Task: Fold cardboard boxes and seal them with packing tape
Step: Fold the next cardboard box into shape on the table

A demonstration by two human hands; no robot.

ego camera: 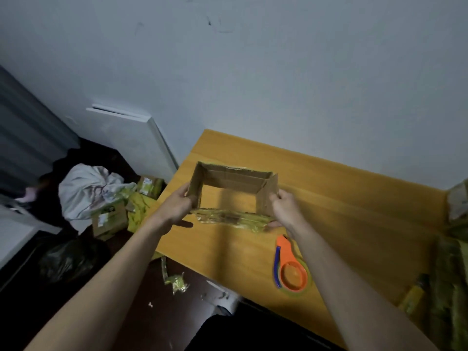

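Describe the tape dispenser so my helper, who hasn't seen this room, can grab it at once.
On the yellow wooden table, look at the near edge, below the open cardboard box held by both hands. The tape dispenser lies flat under the right forearm. It alone is bright orange with a blue handle, ringed by clear tape.

My left hand (pixel 180 204) and right hand (pixel 283 204) gripping an open cardboard box (pixel 234 192) over the table (pixel 354 193), tape dispenser (pixel 291 268) nearby

cardboard box (pixel 234 182): brown, opened into a rectangular tube, both ends open, near wall covered in yellowish tape, held above the table (pixel 354 198). tape dispenser (pixel 290 268): orange, flat on table, right of box.
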